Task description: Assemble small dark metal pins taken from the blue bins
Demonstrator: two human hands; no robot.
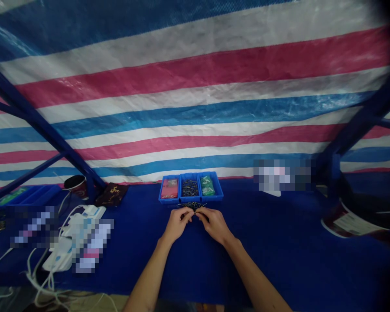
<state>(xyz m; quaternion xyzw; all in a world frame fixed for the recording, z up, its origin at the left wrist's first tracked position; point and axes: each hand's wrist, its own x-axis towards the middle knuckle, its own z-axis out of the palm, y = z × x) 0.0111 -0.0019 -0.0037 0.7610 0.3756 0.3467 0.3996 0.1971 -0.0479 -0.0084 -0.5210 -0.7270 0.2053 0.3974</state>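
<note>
My left hand (178, 222) and my right hand (215, 224) meet over the blue table, fingertips pinched almost together. Whatever they pinch is too small to make out. Just beyond the fingertips lies a small heap of dark, thin metal pieces (192, 204) that look like screws. Behind it, three blue bins stand side by side. A pink-red packet lies in the left bin (169, 201). Similar dark metal pieces fill the middle bin (190, 199), and the right bin (218, 197) holds green and white small packets.
On the left are a white power strip (63, 255) with tangled cables, a dark brown packet (113, 194), a cup (77, 185) and another blue bin (35, 195). A large dark bucket (354, 222) stands at right. Blue frame bars and a striped tarp (198, 108) close off the back.
</note>
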